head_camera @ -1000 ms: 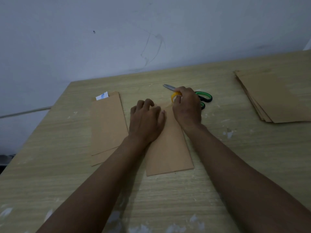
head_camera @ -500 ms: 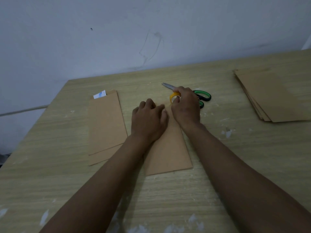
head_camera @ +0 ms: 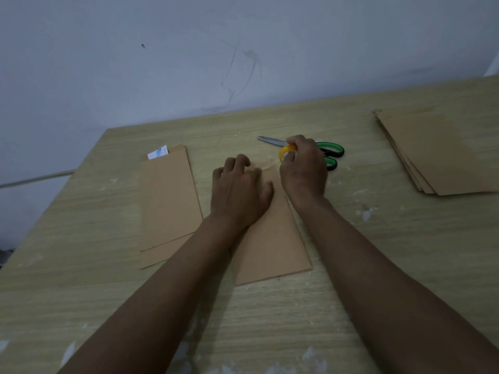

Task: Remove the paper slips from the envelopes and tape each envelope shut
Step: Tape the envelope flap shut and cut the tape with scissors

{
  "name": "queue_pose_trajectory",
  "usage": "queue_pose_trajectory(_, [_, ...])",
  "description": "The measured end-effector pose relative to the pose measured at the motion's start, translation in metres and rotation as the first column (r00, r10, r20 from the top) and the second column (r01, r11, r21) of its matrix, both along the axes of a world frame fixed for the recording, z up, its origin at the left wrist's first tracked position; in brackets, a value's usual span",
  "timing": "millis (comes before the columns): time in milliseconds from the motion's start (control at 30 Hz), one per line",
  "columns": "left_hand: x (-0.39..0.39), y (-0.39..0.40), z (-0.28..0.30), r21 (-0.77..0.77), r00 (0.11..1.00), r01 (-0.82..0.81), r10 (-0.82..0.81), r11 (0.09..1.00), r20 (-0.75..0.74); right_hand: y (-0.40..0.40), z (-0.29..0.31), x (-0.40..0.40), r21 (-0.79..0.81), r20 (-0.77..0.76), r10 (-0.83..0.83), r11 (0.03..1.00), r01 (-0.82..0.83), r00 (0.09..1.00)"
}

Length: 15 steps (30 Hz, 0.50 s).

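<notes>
Both forearms reaching forward, left hand (head_camera: 239,190) palm down with fingers curled, right hand (head_camera: 303,168) curled, pinching

The scene is dim, with a cool bluish cast on the wall (head_camera: 189,49). Light is soft and even; its source cannot be told. Faint shadows lie on the table (head_camera: 378,252) under the forearms near its front edge. No glare shows. Detail is soft and grainy throughout, and the table's far edge bows, a wide-angle warp.
</notes>
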<state>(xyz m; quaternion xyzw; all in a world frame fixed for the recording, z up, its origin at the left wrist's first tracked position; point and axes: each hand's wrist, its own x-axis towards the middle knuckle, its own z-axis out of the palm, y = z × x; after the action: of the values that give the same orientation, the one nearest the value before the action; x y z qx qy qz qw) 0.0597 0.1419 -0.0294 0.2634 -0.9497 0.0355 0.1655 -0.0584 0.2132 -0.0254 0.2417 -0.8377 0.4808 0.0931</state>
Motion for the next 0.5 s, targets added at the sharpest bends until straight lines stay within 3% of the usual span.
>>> queue_pose_trajectory(133, [-0.01, 0.004, 0.006, 0.042, 0.999, 0.003, -0.004, 0.999, 0.037, 0.0, -0.001, 0.0, -0.007, 0.015, 0.02, 1.0, -0.02, 1.0])
queue_pose_trajectory(367, [-0.004, 0.008, -0.005, 0.05, 0.997, 0.03, -0.026, 0.998, -0.067, 0.0, -0.001, 0.0, 0.011, 0.026, 0.02, 1.0, -0.02, 0.999])
queue_pose_trajectory(500, [-0.003, 0.003, -0.004, 0.04, 0.999, 0.044, -0.044, 0.998, -0.002, 0.001, -0.002, 0.002, 0.047, 0.021, 0.037, 0.998, -0.038, 0.999])
